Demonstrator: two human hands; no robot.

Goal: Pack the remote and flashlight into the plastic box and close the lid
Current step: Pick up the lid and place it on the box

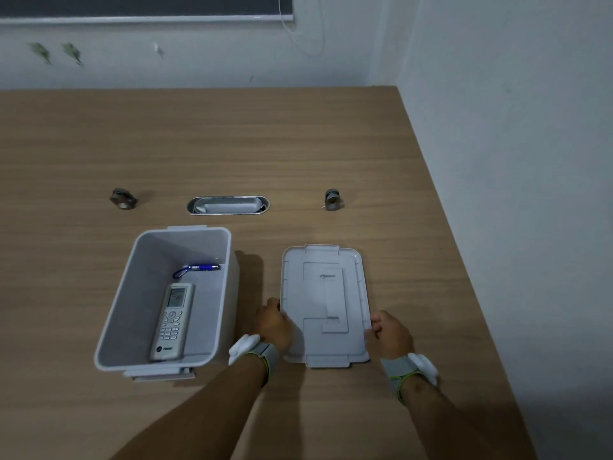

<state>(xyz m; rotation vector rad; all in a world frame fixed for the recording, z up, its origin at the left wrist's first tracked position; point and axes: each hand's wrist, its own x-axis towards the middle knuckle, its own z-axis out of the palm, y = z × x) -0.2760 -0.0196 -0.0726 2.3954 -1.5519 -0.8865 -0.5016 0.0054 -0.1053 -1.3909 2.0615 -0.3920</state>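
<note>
My left hand (273, 322) and right hand (391, 328) have fingers grasping the flat grey plastic lid (326, 307); the open grey plastic box (166, 297) sits just left of them.

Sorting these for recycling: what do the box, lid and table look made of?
Box: looks like matte pale-grey plastic, with thin moulded walls and rounded corners. Lid: seemingly the same plastic, with moulded ribs and clip tabs. Table: wood-grain surface, probably laminate since the grain is very even; solid wood can't be excluded.
</note>
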